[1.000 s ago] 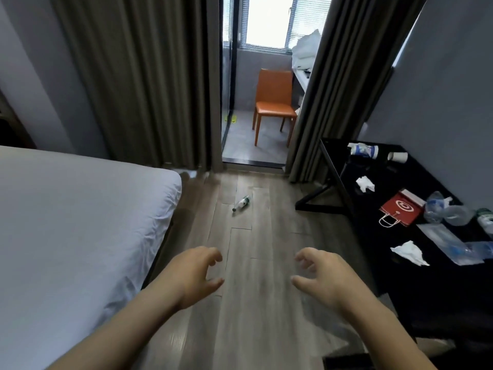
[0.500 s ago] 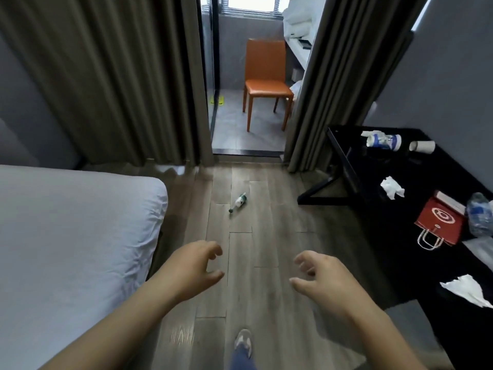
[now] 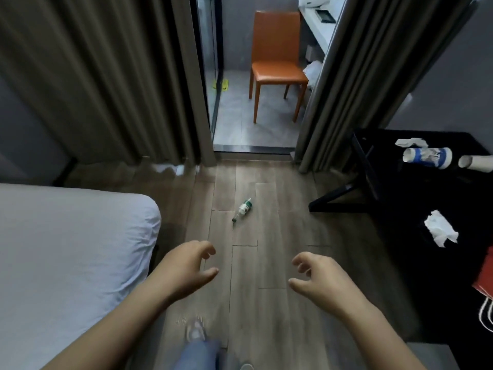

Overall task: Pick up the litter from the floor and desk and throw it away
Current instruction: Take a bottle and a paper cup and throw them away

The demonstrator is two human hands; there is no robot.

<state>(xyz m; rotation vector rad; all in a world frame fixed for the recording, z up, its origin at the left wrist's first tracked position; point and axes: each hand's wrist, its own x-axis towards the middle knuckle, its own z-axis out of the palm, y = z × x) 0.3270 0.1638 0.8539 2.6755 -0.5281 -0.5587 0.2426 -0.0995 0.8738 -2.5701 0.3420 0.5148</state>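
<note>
A small clear bottle with a green and white label lies on its side on the wooden floor ahead of me. My left hand and my right hand hover in front of me, fingers loosely curled apart, both empty and well short of the bottle. On the black desk at the right lie a crumpled white tissue, a tipped blue and white paper cup, another tissue behind it, and a white cup on its side. A red paper bag shows at the right edge.
A bed with a white sheet fills the left side. Dark curtains frame a glass door to a tiled area with an orange chair. The desk's black leg juts onto the floor. My foot and jeans are below.
The view has moved forward and tilted down: the bottle, the chair and the desk litter are closer. My hands hold the same open pose. My foot has stepped into view.
</note>
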